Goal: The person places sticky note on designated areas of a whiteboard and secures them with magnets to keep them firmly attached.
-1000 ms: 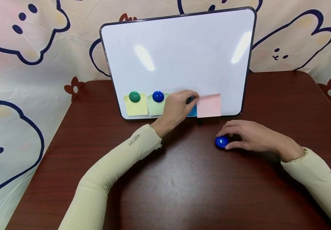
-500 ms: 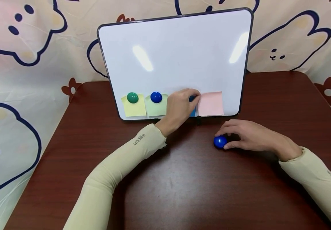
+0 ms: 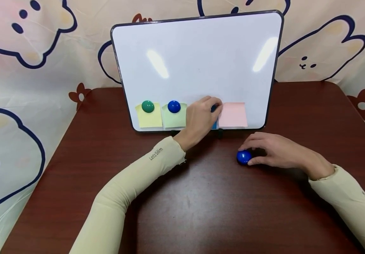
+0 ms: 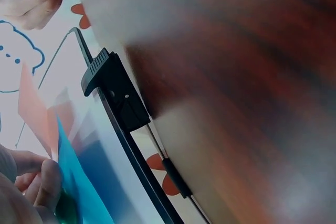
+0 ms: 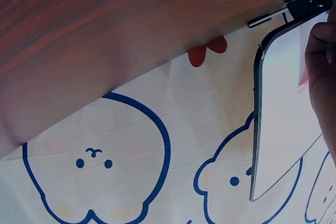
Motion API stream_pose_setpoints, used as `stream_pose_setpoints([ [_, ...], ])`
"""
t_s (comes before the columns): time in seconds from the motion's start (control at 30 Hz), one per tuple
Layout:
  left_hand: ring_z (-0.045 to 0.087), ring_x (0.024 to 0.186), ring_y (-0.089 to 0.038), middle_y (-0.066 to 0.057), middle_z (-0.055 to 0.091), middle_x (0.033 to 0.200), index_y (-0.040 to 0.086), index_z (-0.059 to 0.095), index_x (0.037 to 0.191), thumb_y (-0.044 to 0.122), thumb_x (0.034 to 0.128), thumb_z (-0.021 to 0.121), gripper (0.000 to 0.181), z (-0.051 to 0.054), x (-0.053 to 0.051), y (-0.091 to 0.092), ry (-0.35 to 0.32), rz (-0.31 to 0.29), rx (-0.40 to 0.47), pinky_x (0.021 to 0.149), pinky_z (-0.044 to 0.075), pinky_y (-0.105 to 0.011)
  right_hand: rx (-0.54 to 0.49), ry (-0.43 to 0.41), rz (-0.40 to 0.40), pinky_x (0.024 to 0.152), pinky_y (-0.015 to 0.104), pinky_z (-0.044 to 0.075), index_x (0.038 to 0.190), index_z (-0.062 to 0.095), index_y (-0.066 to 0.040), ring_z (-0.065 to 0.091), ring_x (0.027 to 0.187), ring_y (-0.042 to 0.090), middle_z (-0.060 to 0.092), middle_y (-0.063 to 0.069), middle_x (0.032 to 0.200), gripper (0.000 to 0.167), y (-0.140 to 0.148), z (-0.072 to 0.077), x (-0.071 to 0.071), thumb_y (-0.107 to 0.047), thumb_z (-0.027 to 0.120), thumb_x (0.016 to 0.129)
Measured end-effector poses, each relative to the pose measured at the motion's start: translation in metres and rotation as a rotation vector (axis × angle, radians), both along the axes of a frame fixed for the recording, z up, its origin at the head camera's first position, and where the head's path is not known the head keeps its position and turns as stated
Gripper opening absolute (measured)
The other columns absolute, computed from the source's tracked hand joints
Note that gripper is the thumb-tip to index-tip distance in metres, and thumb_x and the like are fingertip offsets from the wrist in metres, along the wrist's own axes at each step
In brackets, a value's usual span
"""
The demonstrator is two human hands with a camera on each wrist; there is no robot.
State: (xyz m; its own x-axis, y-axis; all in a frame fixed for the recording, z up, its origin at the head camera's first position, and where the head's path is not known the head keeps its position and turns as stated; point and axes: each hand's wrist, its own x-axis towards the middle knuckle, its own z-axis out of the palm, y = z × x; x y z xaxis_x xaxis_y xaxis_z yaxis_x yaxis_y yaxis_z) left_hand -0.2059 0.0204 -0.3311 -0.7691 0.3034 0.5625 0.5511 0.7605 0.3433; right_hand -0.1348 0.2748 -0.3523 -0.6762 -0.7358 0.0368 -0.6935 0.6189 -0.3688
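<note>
At the lower part of the whiteboard [image 3: 198,60], my left hand [image 3: 200,118] pinches the left edge of a pink sticky note [image 3: 233,115]. Behind that hand a blue sticky note [image 4: 84,182] is mostly hidden in the head view; the left wrist view shows it with part of a green round piece [image 4: 66,207]. Over the table, my right hand [image 3: 277,151] holds a blue round magnet [image 3: 244,157] between thumb and fingers. To the left on the board, a green magnet [image 3: 148,106] sits on a yellow note [image 3: 150,120] and a blue magnet [image 3: 174,106] on a light green note [image 3: 174,120].
The whiteboard stands upright at the back of the dark wooden table [image 3: 182,204]. A black clip-like stand foot [image 4: 118,90] grips its lower frame. Behind hangs a cloth [image 3: 322,53] printed with cartoon figures.
My left hand has shifted slightly right, and the pink note has moved a little up and right along the board. My right hand and its blue magnet have hardly moved.
</note>
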Motion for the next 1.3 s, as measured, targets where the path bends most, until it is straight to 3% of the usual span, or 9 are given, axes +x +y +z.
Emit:
stream_pose_setpoints([
  [0.5, 0.072, 0.078, -0.01, 0.001, 0.077, 0.095, 0.015, 0.077, 0.098, 0.029, 0.0958, 0.067, 0.018, 0.001, -0.0003, 0.0028, 0.017, 0.041, -0.045, 0.062, 0.054, -0.023, -0.011, -0.007, 0.007, 0.09, 0.034, 0.056, 0.122, 0.066, -0.034, 0.06, 0.11, 0.002, 0.062, -0.017, 0.124, 0.039, 0.001, 0.0036, -0.0027, -0.039, 0.078, 0.085],
  [0.93, 0.07, 0.077, -0.009, 0.002, 0.076, 0.092, 0.015, 0.077, 0.095, 0.028, 0.0954, 0.067, 0.017, -0.001, -0.0006, 0.0037, -0.002, 0.044, -0.044, 0.064, 0.054, -0.023, -0.005, -0.014, 0.003, 0.089, 0.033, 0.056, 0.122, 0.066, -0.034, 0.06, 0.107, 0.0, 0.062, -0.018, 0.123, 0.039, -0.0002, 0.0025, 0.0002, -0.04, 0.078, 0.086],
  [1.3, 0.069, 0.078, -0.008, 0.003, 0.075, 0.093, 0.015, 0.076, 0.096, 0.028, 0.0964, 0.066, 0.016, -0.0011, -0.0007, 0.0062, -0.014, 0.031, -0.042, 0.065, 0.054, -0.022, -0.124, 0.034, 0.018, 0.088, 0.024, 0.055, 0.123, 0.065, -0.036, 0.058, 0.108, -0.003, 0.062, -0.021, 0.123, 0.046, 0.0062, 0.0029, -0.0016, -0.032, 0.083, 0.081],
])
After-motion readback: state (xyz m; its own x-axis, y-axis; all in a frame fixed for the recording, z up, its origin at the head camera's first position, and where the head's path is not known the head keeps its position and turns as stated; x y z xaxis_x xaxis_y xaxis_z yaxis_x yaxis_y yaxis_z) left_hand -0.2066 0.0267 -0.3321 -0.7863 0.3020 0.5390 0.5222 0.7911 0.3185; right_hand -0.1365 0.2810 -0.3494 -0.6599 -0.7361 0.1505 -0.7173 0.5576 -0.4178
